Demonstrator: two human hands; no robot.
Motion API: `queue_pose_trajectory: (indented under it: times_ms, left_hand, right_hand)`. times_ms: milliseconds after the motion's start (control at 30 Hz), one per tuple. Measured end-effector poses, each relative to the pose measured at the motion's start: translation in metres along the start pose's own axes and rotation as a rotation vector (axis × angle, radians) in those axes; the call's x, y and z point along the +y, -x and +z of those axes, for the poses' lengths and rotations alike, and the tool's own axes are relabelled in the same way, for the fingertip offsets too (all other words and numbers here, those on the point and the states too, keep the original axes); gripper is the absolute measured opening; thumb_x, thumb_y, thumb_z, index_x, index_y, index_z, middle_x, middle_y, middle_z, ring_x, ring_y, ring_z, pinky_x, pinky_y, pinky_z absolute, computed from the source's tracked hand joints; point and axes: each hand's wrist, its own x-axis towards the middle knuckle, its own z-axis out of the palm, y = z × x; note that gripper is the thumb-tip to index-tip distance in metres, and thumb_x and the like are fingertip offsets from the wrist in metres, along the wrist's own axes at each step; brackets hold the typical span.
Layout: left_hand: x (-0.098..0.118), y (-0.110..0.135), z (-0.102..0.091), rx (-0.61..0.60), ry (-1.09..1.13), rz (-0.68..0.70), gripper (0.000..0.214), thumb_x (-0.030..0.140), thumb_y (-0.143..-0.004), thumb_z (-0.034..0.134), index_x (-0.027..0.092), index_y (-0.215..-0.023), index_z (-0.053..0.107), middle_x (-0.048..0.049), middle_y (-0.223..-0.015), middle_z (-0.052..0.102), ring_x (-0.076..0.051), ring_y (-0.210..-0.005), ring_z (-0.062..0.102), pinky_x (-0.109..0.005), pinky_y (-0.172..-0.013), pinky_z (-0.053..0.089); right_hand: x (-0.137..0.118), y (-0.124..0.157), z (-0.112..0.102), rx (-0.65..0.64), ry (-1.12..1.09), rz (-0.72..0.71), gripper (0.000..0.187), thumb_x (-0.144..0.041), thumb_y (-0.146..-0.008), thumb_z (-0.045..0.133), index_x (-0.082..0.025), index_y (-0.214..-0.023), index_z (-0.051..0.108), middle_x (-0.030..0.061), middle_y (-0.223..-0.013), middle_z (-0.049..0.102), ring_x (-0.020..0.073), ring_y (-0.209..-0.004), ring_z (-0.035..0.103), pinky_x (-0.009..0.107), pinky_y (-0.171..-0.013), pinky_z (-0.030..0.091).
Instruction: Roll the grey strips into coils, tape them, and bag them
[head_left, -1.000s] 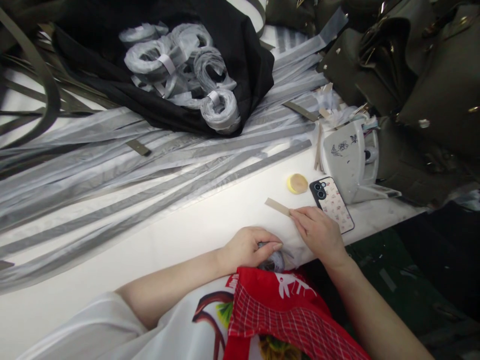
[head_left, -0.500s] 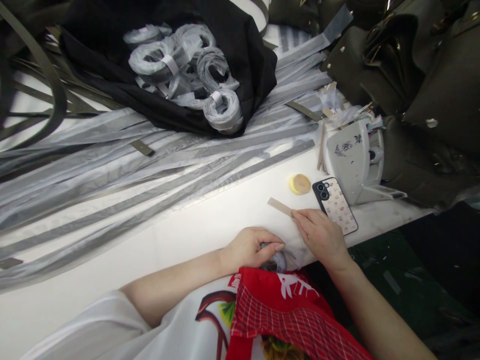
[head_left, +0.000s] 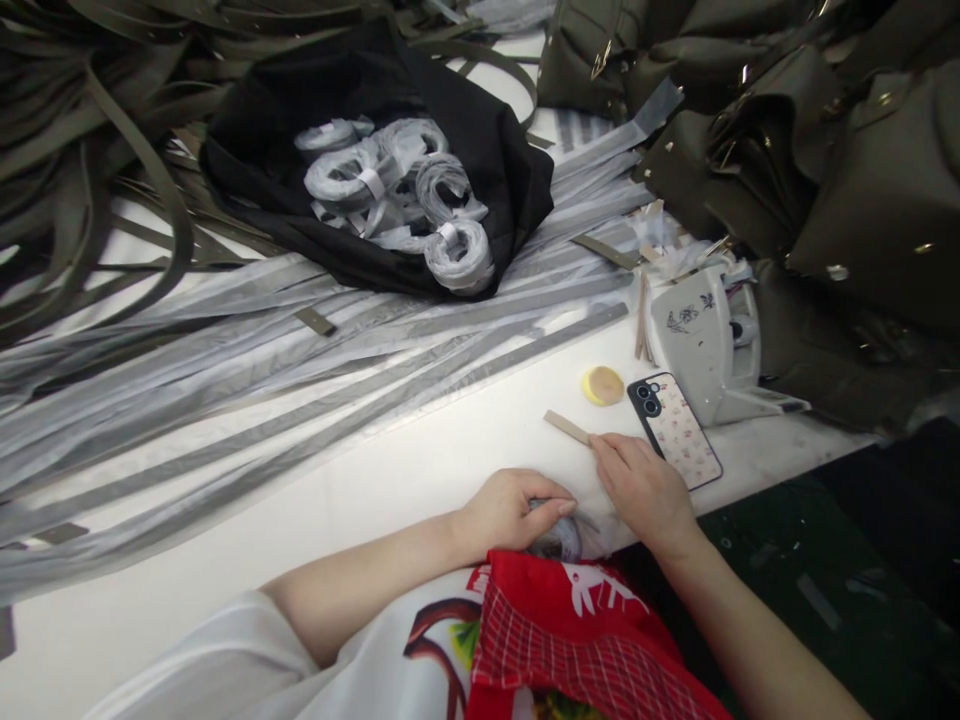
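Observation:
My left hand [head_left: 517, 515] is closed on a coiled strap in clear plastic [head_left: 559, 540], held at the table edge against the red apron [head_left: 570, 630]. The coil is partly hidden by the fingers. A short, flat beige strip [head_left: 566, 427] is pinched at one end between the thumb and fingers of my right hand [head_left: 641, 485]. Its free end points left over the white table [head_left: 420, 480]. Beside the right hand lies a phone in a patterned case [head_left: 682, 430]. A round yellow-rimmed tape roll [head_left: 602, 385] rests just beyond the strip.
A black cloth bag [head_left: 517, 170] holds several plastic-wrapped coils [head_left: 457, 255]. Long plastic-covered straps [head_left: 247, 400] run across the table. A grey holder [head_left: 697, 340] with strips stands at the right, before dark olive bags [head_left: 862, 180]. Loose olive straps [head_left: 142, 200] heap at the far left.
The camera view has shifted slightly, so everything sits a little lower in the picture. Both hands keep their holds on the coil and the strip, with little visible movement.

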Motion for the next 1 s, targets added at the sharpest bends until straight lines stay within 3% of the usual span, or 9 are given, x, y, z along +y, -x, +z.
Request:
queue_pose_trajectory:
  times_ms: [200, 433, 533, 633, 700, 800, 900, 1000]
  left_hand:
    - [-0.001, -0.001, 0.001, 0.010, 0.028, -0.024, 0.032, 0.038, -0.090, 0.054, 0.015, -0.098, 0.075, -0.0064, -0.096, 0.075, -0.016, -0.088, 0.068, -0.023, -0.085, 0.050]
    - [0.002, 0.004, 0.006, 0.026, 0.038, -0.045, 0.035, 0.043, -0.089, 0.055, 0.016, -0.097, 0.075, -0.0055, -0.096, 0.075, -0.017, -0.086, 0.067, -0.023, -0.083, 0.050]
    - [0.005, 0.007, 0.008, 0.071, 0.088, -0.162, 0.041, 0.049, -0.089, 0.054, 0.015, -0.099, 0.074, -0.0041, -0.079, 0.074, -0.014, -0.064, 0.063, -0.022, -0.064, 0.049]
    - [0.006, 0.005, 0.006, 0.184, 0.154, -0.312, 0.049, 0.054, -0.089, 0.050, 0.014, -0.104, 0.072, 0.0002, -0.057, 0.063, -0.011, -0.046, 0.052, -0.020, -0.046, 0.040]
    - [0.006, 0.001, 0.004, 0.236, 0.160, -0.339, 0.049, 0.055, -0.088, 0.050, 0.013, -0.104, 0.071, 0.0011, -0.056, 0.060, -0.010, -0.045, 0.051, -0.020, -0.044, 0.038]
    - [0.008, -0.006, 0.003, 0.245, 0.120, -0.344, 0.048, 0.054, -0.089, 0.048, 0.014, -0.105, 0.070, 0.0010, -0.058, 0.061, -0.010, -0.045, 0.053, -0.019, -0.042, 0.037]
    - [0.014, -0.009, 0.010, 0.228, 0.042, -0.304, 0.047, 0.053, -0.090, 0.047, 0.015, -0.104, 0.070, 0.0004, -0.063, 0.063, -0.010, -0.047, 0.055, -0.020, -0.045, 0.039]
    - [0.022, -0.008, 0.023, 0.190, -0.039, -0.229, 0.046, 0.053, -0.090, 0.047, 0.016, -0.101, 0.072, -0.0016, -0.073, 0.069, -0.010, -0.049, 0.055, -0.022, -0.050, 0.043]
  right_hand:
    - [0.000, 0.000, -0.002, -0.003, -0.006, -0.023, 0.027, -0.013, -0.093, 0.050, -0.010, -0.117, 0.061, 0.0121, -0.101, 0.068, 0.0232, -0.089, 0.058, 0.032, -0.078, 0.044]
    - [0.006, -0.025, -0.003, 0.048, -0.113, 0.202, 0.013, -0.023, -0.092, 0.053, -0.019, -0.086, 0.064, 0.0065, -0.083, 0.068, 0.0214, -0.078, 0.061, 0.029, -0.069, 0.042]
    - [0.010, -0.024, -0.015, 0.156, -0.117, 0.273, 0.020, -0.025, -0.097, 0.045, -0.018, -0.091, 0.063, 0.0082, -0.084, 0.070, 0.0212, -0.075, 0.063, 0.029, -0.066, 0.041]
    - [0.001, -0.008, -0.048, 0.243, -0.184, 0.327, 0.024, -0.028, -0.099, 0.041, -0.017, -0.100, 0.062, 0.0085, -0.087, 0.074, 0.0207, -0.076, 0.067, 0.028, -0.067, 0.042]
    - [-0.013, 0.008, -0.077, 0.151, -0.257, 0.262, 0.023, -0.033, -0.097, 0.045, -0.022, -0.093, 0.065, 0.0034, -0.079, 0.075, 0.0185, -0.067, 0.067, 0.028, -0.061, 0.039]
    - [-0.037, 0.029, -0.110, -0.096, -0.221, 0.138, 0.027, -0.038, -0.092, 0.053, -0.026, -0.069, 0.063, -0.0017, -0.056, 0.068, 0.0173, -0.049, 0.062, 0.030, -0.050, 0.030]
    - [-0.057, 0.039, -0.118, -0.158, -0.068, 0.164, 0.028, -0.035, -0.085, 0.059, -0.025, -0.058, 0.060, 0.0007, -0.047, 0.065, 0.0190, -0.041, 0.060, 0.031, -0.046, 0.021]
    - [-0.071, 0.039, -0.110, -0.169, 0.011, 0.206, 0.024, -0.030, -0.082, 0.060, -0.023, -0.060, 0.063, 0.0045, -0.048, 0.067, 0.0199, -0.041, 0.061, 0.031, -0.045, 0.019]
